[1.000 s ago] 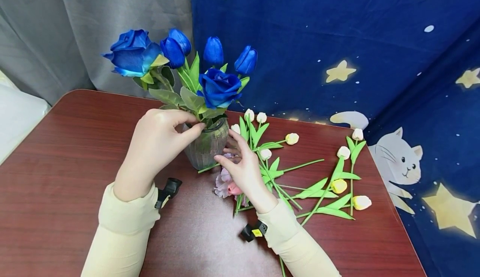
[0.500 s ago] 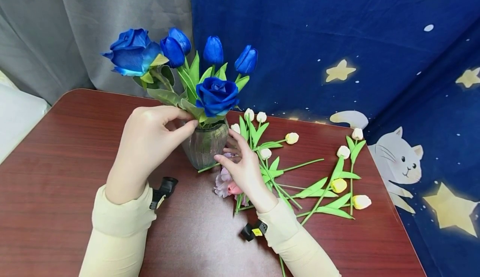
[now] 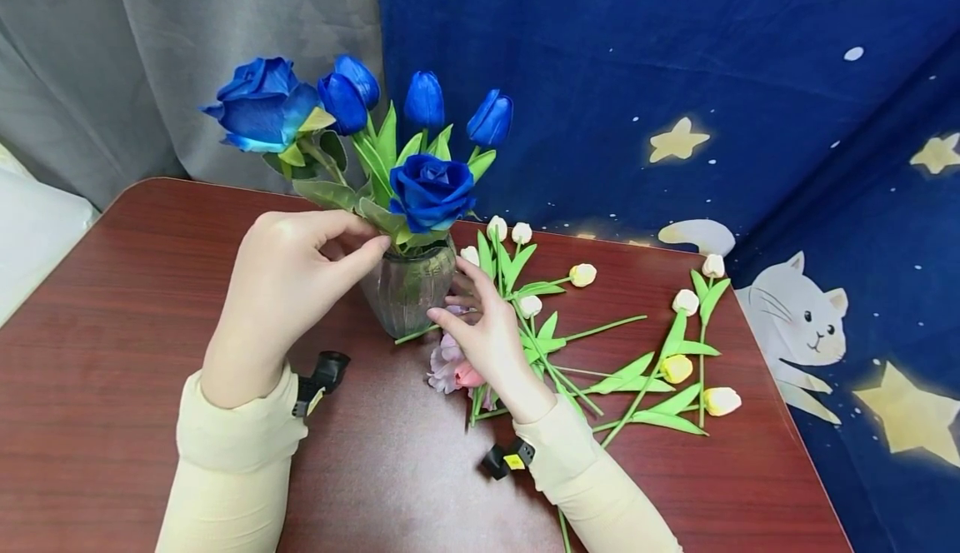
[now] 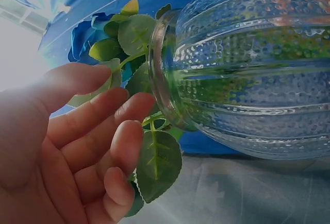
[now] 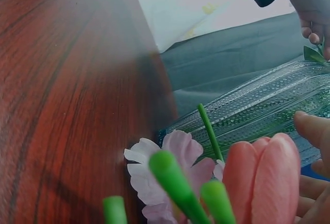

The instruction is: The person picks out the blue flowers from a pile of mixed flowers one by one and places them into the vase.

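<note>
A ribbed clear glass vase (image 3: 408,295) stands on the table holding blue flowers. A large blue rose (image 3: 432,191) sits low over its mouth; another blue rose (image 3: 262,107) leans out left, with several blue tulips (image 3: 425,101) behind. My left hand (image 3: 281,274) is at the left of the rim, thumb and fingertips right by the front rose's leaves. In the left wrist view its fingers are loosely curled, a gap between thumb and forefinger beside a leaf (image 4: 136,31). My right hand (image 3: 487,332) is beside the vase's right side, fingers spread along the glass.
White and yellow tulips (image 3: 582,276) with green stems lie across the right of the brown table (image 3: 112,353). A pink tulip (image 5: 263,180) and a pale purple flower (image 5: 149,170) lie under my right hand. A blue star-patterned curtain (image 3: 585,78) hangs behind.
The front blue rose has sunk lower and slightly left over the vase mouth. My left hand has drawn back a little to the left. My right hand stays at the vase.
</note>
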The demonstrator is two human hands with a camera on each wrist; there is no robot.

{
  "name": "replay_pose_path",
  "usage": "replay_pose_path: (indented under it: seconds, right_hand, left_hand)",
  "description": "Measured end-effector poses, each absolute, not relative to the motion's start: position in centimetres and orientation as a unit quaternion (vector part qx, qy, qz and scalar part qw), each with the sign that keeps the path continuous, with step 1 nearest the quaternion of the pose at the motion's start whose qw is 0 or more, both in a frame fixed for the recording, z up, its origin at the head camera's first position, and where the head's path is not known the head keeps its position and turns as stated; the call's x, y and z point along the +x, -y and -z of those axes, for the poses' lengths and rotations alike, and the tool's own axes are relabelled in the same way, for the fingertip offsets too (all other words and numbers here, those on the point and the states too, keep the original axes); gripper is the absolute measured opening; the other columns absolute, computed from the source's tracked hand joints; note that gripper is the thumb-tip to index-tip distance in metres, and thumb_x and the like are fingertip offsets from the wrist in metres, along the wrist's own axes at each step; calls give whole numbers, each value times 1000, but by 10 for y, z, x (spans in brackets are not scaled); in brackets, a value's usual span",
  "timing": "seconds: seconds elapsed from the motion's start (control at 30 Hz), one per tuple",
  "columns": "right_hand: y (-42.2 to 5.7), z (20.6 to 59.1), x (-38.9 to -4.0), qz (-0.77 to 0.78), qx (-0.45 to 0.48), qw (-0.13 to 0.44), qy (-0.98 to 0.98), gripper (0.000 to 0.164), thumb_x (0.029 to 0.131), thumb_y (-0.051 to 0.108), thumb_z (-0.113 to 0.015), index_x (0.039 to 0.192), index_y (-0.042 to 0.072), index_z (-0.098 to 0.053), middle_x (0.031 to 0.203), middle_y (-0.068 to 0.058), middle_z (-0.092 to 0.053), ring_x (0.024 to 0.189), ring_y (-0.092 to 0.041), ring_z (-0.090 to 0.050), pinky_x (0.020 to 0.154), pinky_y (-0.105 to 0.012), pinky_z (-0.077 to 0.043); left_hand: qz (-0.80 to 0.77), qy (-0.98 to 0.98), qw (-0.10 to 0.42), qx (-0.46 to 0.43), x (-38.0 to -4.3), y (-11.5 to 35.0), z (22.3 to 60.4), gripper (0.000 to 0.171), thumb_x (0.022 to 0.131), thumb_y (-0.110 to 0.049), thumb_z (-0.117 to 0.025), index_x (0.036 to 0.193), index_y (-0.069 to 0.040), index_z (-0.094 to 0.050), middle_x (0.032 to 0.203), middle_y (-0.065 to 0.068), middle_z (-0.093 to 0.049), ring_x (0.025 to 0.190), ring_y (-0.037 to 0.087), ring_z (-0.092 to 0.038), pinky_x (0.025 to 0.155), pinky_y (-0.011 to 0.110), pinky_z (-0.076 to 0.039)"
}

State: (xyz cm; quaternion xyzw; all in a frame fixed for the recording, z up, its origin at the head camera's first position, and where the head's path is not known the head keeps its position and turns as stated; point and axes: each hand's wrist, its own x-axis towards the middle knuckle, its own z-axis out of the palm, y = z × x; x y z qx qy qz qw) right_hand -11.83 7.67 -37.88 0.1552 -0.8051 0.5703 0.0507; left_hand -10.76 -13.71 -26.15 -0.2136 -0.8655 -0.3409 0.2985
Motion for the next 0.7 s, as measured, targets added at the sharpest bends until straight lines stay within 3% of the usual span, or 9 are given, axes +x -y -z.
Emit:
replay_pose_path:
  seconds: [0.2,0.4,0.7]
  right_hand:
    - [-76,377,-117,-565,158,55,808,67,84,15,-75,143,17,-43,125,-13,-60,98,-22,-66,81,-43,-54]
    - [-78,372,-116,-561,168,49,809,64,86,14,-73,143,15,-44,125,-12,-61,97,-22,-66,81,-43,-54]
    - [-93,360,-118,-540,161,39,825,47,93,20,-64,137,9,-50,119,-10,-65,100,-20,-65,83,-39,-52]
  left_hand:
    - [336,871,285,-219,-107,136,262,5,82,-14,-74,79,-11,-76,65,-6,-65,56,5,-55,52,21,-38]
    - [328,873,276,-232,-105,134,262,11,81,-18,-76,71,-15,-73,58,-11,-57,51,3,-47,49,24,-34]
    - [327,870,267,-254,-104,129,266,21,81,-18,-75,63,-19,-65,55,-13,-50,51,5,-41,49,25,-33]
